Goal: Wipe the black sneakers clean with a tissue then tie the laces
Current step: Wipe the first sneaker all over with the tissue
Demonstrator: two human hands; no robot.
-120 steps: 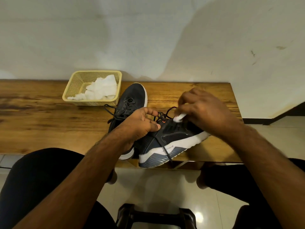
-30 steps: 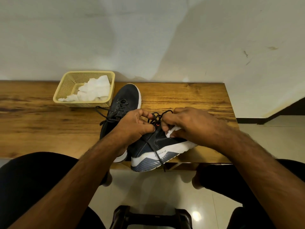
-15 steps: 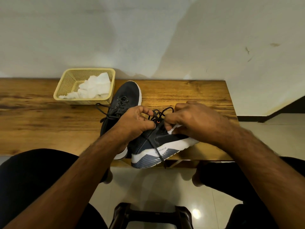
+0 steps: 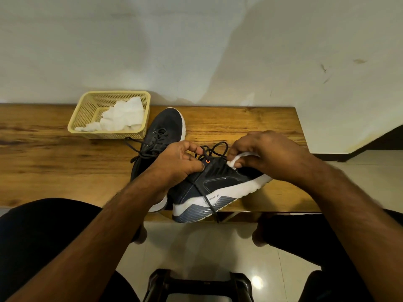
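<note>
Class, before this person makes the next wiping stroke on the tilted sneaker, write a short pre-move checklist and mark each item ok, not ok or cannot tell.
1. Tilted sneaker steadied: left hand has a grip near its collar. Ok.
2. Tissue in hand: right hand pinches it against the upper. Ok.
3. Laces clear of the wiping path: loose loops sit beside the tissue. Not ok.
4. Spare tissues available: several in the yellow basket. Ok.
5. Second sneaker already clean: cannot tell.
6. Sneaker fully on the wooden bench: its sole overhangs the near edge. Not ok.
</note>
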